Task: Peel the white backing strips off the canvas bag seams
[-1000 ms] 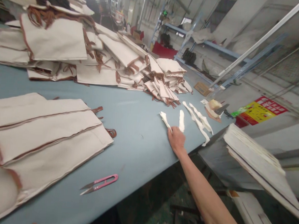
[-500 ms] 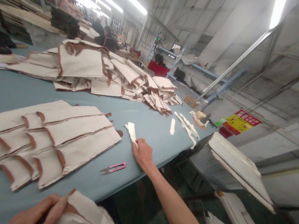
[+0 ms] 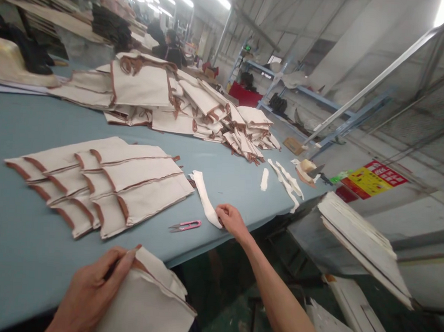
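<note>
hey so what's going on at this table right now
A person's left hand holds a cream fabric piece with brown edging, while the right hand holds the near end of a white strip. On the blue-grey table, pink-handled snips lie near the strip. Overlapping fabric pieces lie beyond the snips, and a bigger heap sits farther back.

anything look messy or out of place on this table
Mainly the far pile of cream cloth pieces: they lie at mixed angles with brown ties straggling out, while the nearer cream pieces overlap in fairly neat rows. Loose white strips also lie scattered toward the right end of the table. Nothing looks spilled.
</note>
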### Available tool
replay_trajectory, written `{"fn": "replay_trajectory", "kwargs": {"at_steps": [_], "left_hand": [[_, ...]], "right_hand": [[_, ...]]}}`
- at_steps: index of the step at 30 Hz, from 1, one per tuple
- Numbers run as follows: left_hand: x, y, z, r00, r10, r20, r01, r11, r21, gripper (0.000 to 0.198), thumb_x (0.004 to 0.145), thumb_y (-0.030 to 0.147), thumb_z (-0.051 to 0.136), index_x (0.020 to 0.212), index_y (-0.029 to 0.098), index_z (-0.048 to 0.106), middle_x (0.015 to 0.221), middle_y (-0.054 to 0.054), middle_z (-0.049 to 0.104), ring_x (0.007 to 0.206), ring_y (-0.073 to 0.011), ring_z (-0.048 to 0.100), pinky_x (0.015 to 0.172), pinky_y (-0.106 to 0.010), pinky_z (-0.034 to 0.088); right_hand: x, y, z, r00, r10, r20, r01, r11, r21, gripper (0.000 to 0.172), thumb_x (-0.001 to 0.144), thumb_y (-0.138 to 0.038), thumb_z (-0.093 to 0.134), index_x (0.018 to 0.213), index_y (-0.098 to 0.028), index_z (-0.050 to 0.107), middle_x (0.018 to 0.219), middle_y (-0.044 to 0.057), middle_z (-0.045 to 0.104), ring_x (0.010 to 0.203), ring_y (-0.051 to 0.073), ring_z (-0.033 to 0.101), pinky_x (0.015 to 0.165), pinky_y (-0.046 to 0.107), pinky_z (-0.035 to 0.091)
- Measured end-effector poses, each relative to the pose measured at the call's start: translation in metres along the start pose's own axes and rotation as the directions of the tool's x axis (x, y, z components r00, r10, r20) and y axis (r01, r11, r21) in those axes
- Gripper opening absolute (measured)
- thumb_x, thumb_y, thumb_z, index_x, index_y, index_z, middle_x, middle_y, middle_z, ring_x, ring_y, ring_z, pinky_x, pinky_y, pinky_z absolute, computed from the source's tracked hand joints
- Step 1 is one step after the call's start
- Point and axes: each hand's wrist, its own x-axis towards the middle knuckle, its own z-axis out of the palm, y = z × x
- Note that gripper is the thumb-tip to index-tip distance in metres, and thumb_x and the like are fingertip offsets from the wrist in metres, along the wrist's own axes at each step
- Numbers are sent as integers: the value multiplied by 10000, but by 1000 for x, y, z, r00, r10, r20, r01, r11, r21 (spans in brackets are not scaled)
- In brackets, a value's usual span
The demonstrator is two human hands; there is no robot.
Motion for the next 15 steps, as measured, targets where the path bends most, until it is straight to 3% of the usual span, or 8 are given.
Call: {"fn": "replay_trajectory", "kwargs": {"at_steps": [3,9,13,15], "left_hand": [[-8,7,-2,999,-9,53,10,1000,-18,375,976,560,558,901,240,738,855,1,816,751,-205,783,720,-218,594],[-7,35,6,997,-1,81,3,1000,-20,394,996,542,547,819,236,721,765,19,780,708,-190,751,698,-217,571],[0,50,17,996,16,83,-17,1000,5,404,998,553,529,803,240,692,711,22,754,664,-192,731,661,-240,543],[5,55,24,999,11,49,-13,999,43,392,993,548,506,797,247,662,689,21,745,641,-197,727,650,-259,533]], "right_hand": [[-8,0,1,997,73,21,-71,994,-84,343,1035,-375,681,1306,-166,656,1278,100,694,1061,240,716,899,442,630],[-6,-16,10,989,140,47,-127,969,-211,279,1023,-382,698,1189,-157,699,1184,82,724,1031,228,719,907,438,620],[-3,-17,13,985,139,98,-123,980,-154,305,1024,-386,698,1222,-154,690,1193,72,718,998,227,725,856,408,635],[-7,-13,11,986,125,115,-114,989,-97,303,1049,-417,651,1145,-134,705,1059,52,741,860,190,730,754,343,629]]}}
